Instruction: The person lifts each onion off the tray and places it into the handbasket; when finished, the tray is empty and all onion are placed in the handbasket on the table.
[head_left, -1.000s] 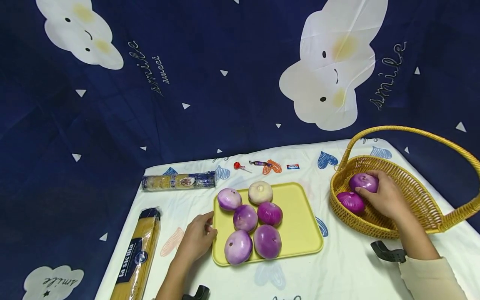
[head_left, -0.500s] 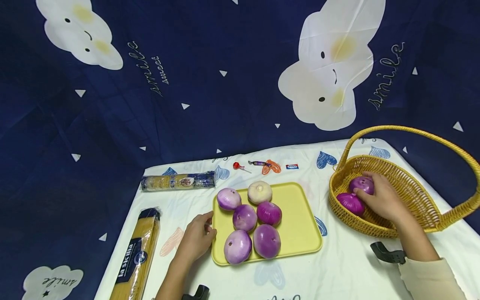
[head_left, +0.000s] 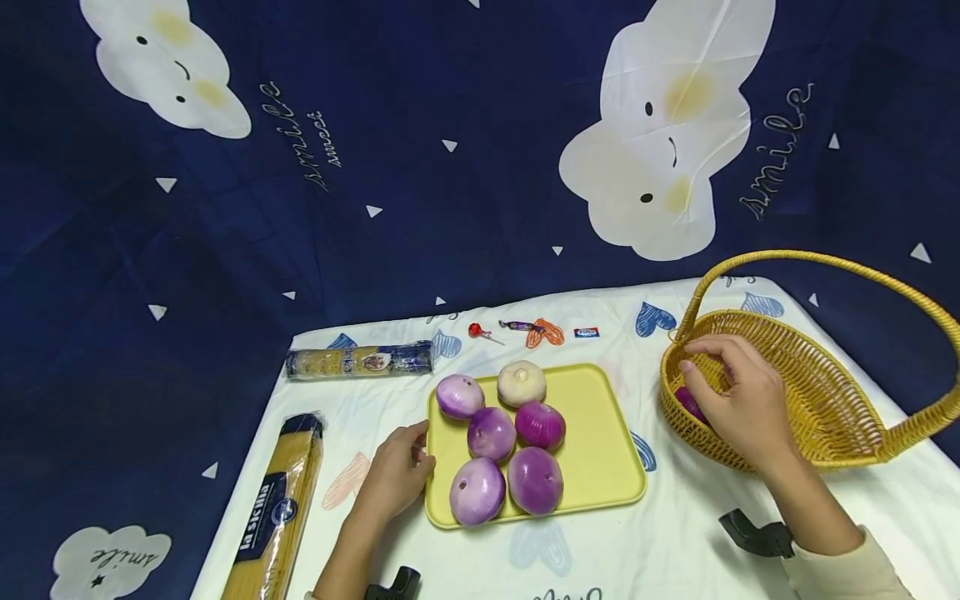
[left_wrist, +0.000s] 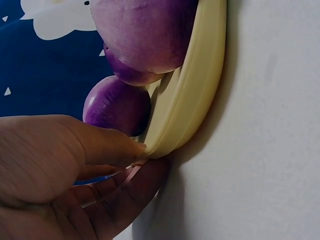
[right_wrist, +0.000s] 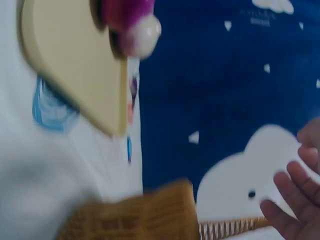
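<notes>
My left hand (head_left: 397,471) pinches the left rim of a yellow tray (head_left: 596,442); in the left wrist view, the thumb lies on top of the rim with the fingers below. Several purple onions (head_left: 536,481) and one whitish onion (head_left: 521,384) sit on the tray's left and middle. Over the wicker basket (head_left: 832,408) on the right is my right hand (head_left: 738,400), fingers loosely bent and holding nothing. Part of a purple onion (head_left: 687,403) shows in the basket below it; the hand hides the rest. The right wrist view shows the same hand's spread fingers (right_wrist: 285,217).
Two packs of spaghetti lie at the left, one lengthwise (head_left: 273,508) and one crosswise (head_left: 360,361) farther back. Behind the tray are a red lollipop (head_left: 476,330), a purple-wrapped candy (head_left: 519,325) and a small red-and-blue packet (head_left: 587,332). The basket's tall handle (head_left: 832,260) arches over it.
My right hand has let go of the purple onion inside the basket and risen toward the basket's left side. The left hand and the tray have stayed in place.
</notes>
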